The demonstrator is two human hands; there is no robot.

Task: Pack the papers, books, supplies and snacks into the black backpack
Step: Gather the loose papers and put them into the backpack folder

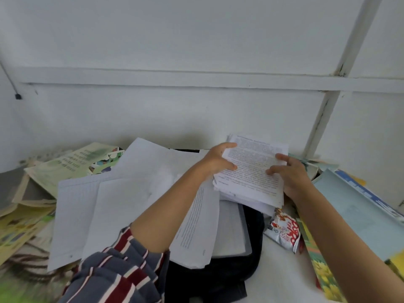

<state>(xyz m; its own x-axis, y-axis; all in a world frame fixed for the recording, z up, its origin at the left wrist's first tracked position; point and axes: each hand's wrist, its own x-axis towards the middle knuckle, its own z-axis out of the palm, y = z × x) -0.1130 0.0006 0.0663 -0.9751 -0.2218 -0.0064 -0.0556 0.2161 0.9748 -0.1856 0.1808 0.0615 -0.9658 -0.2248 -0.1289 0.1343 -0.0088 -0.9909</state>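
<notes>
Stuff everywhere here. Loose white sheets [122,206] sprawl across the left half and lie over the black backpack [236,272], covering most of its left side. Yellow-green booklets [65,167] are heaped at far left, pale blue books [358,213] at right, and a silver-red snack packet [283,230] lies just beside the bag's right edge. The bag lies open with a white pad or folder [231,232] showing inside. Above its far end, both hands grip a thick stack of printed papers [251,171]: left hand [216,160] curled round the left edge, thumb on top; right hand [290,173] clamped on the right edge, fingers spread on the page.
</notes>
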